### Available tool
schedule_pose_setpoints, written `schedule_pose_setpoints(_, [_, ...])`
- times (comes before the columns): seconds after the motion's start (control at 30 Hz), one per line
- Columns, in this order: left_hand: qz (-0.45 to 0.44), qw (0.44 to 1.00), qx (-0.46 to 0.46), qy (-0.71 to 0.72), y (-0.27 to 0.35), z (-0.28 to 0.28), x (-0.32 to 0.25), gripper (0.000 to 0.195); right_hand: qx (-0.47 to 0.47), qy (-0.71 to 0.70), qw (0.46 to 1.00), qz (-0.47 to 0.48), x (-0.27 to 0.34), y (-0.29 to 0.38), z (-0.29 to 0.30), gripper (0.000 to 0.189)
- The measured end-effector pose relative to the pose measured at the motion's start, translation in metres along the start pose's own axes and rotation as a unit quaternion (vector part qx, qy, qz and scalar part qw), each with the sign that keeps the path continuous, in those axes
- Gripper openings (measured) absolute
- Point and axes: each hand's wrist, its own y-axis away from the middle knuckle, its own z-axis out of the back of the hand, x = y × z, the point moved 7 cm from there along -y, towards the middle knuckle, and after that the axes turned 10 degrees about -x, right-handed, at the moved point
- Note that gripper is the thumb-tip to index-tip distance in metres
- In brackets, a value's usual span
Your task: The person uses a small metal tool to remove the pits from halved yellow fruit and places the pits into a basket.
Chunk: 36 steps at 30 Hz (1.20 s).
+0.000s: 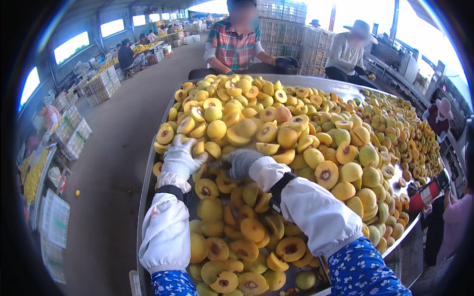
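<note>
A large metal-rimmed table before me carries a heap of halved yellow peaches, many with the pit or its reddish hollow showing. My left hand, in a whitish glove, rests near the table's left edge with fingers spread against peach halves. To its right, my right hand wears a grey glove and reaches in among the fruit. Its fingertips are blurred and partly hidden, so whether they grip a peach cannot be told. More peach halves lie between my forearms, both covered by white sleeves with dark wrist straps.
Across the table sits a person in a plaid shirt; another in a hat sits farther right. Stacked plastic crates stand behind them. At right, a red-and-black object juts over the rim. Concrete floor runs along the left.
</note>
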Motion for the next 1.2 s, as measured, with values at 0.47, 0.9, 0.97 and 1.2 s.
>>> schedule_pose_setpoints(0.47, [-0.068,0.942,0.321,0.072,0.095,-0.012,-0.056,0.061,0.014,-0.093,0.995,-0.027,-0.022,0.073,-0.014,0.038])
schedule_pose_setpoints(0.9, [-0.1,0.95,0.295,0.005,0.137,0.043,-0.101,0.063,-0.006,-0.051,0.989,-0.137,0.001,0.15,0.02,0.037])
schedule_pose_setpoints(0.97, [-0.086,0.956,0.279,0.026,0.141,0.051,-0.105,0.063,0.005,-0.034,0.993,-0.116,0.009,0.158,0.027,0.036])
schedule_pose_setpoints(1.2, [-0.107,0.932,0.217,0.268,0.18,0.096,-0.093,0.045,-0.04,-0.224,0.967,-0.119,0.001,0.169,0.066,0.019])
